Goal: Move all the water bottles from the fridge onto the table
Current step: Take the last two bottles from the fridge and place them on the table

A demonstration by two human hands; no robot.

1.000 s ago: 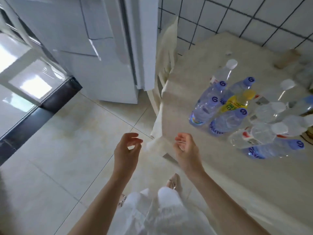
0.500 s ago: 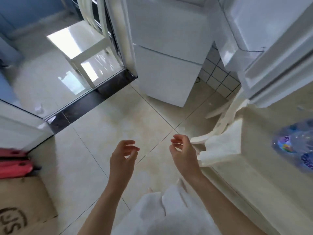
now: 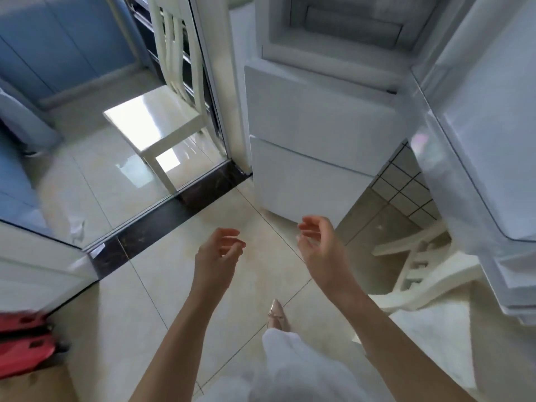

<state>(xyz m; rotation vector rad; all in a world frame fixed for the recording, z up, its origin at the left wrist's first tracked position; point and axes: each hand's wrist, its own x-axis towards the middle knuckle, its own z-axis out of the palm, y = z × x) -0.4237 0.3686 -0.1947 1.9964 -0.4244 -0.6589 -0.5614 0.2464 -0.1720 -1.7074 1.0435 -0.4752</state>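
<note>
Bottles not in view; fridge (image 3: 316,117) door (image 3: 493,140) stood open. Left hand (image 3: 216,256) and right hand (image 3: 322,245) empty, fingers loosely curled. Best: reach upper compartment, grip bottle mid-body.

The person is wearing a white garment (image 3: 293,369) of soft, loose cloth, which is showing below the two bare forearms and is falling in gentle folds. Both arms are going without sleeves, and nothing is sitting on either wrist or on the fingers of the left hand (image 3: 216,256) or the right hand (image 3: 322,245). Just beyond the garment's far edge, a pale pink pointed shoe (image 3: 277,314) is peeking out, glossy, with a small bow or strap crossing it.
</note>
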